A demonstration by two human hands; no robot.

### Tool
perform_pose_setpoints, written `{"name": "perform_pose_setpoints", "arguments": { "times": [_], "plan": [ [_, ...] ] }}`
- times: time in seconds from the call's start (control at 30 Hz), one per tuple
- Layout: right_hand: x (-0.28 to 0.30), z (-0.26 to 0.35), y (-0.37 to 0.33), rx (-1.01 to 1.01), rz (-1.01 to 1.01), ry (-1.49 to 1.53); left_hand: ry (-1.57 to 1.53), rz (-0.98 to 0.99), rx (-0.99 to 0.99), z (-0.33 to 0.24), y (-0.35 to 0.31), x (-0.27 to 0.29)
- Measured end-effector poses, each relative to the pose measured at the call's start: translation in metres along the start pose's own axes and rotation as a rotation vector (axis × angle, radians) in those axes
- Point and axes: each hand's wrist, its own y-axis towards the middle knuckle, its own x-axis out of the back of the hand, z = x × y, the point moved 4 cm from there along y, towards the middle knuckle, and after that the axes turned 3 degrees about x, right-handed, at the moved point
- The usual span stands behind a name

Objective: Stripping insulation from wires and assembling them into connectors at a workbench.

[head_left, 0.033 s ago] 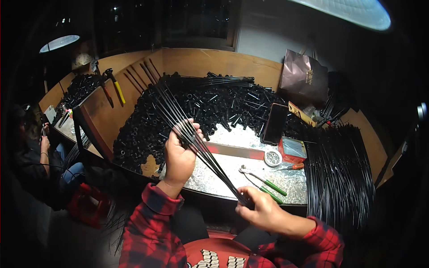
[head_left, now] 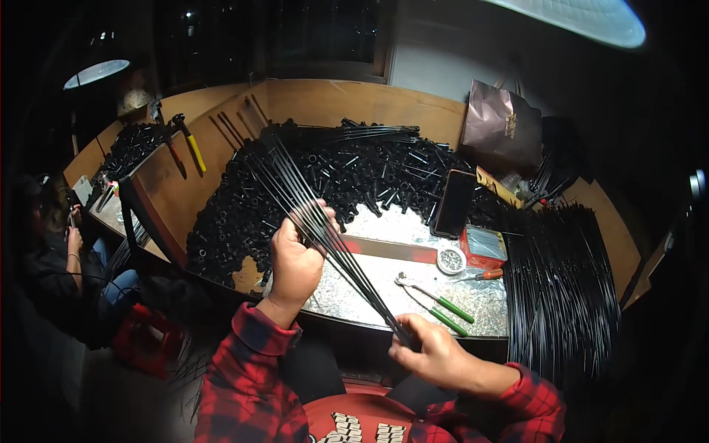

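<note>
A fanned bundle of thin black rods point(head_left: 341, 255) slants across the middle, its near ends gathered and its far ends spread at the upper left. My left hand point(head_left: 297, 260) grips the bundle around its middle, thumb on the near side and fingertips beyond the rods. Lower down, my right hand point(head_left: 432, 353) closes on the near end. Beyond the bundle lies a large heap of black tubular parts point(head_left: 351, 173). Green-handled pliers point(head_left: 454, 308) rest on the bright worktop point(head_left: 347, 292), just past my right hand.
Many long black rods point(head_left: 561, 288) hang over the right side. A phone point(head_left: 453, 203), a white tub of small pieces point(head_left: 450, 260), a red box point(head_left: 484, 247) and a screwdriver point(head_left: 489, 275) stand or lie nearby. Yellow-handled pliers point(head_left: 196, 151) hang left; a person point(head_left: 55, 273) sits beyond.
The spread far ends of the rods have shifted slightly. My left hand sits a touch lower, and both hands keep their grip.
</note>
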Motion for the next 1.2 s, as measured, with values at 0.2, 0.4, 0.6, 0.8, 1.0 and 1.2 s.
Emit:
{"name": "perform_pose_setpoints", "arguments": {
  "times": [0.2, 0.4, 0.6, 0.8, 1.0, 1.2],
  "plan": [
    [-0.019, -0.016, -0.019, -0.103, 0.048, 0.253, 0.408, 0.266, 0.150, -0.003, 0.027, -0.001],
    [-0.044, -0.027, -0.010, -0.239, -0.041, 0.559, 0.028, 0.429, -0.026, 0.010, 0.078, -0.027],
    [-0.092, -0.101, 0.008, -0.117, -0.143, 0.236, 0.284, 0.611, -0.098, 0.059, 0.032, -0.026],
    [-0.131, -0.201, 0.009, -0.064, -0.114, -0.038, 0.674, 1.130, -0.289, 0.062, -0.053, -0.019],
    [-0.162, -0.278, 0.023, 0.042, -0.177, -0.122, 0.983, 1.242, -0.231, 0.078, -0.085, -0.010],
    [-0.152, -0.280, 0.026, -0.308, 0.240, -0.354, 1.067, 1.076, -0.408, 0.115, -0.103, -0.017]
  ]
}}
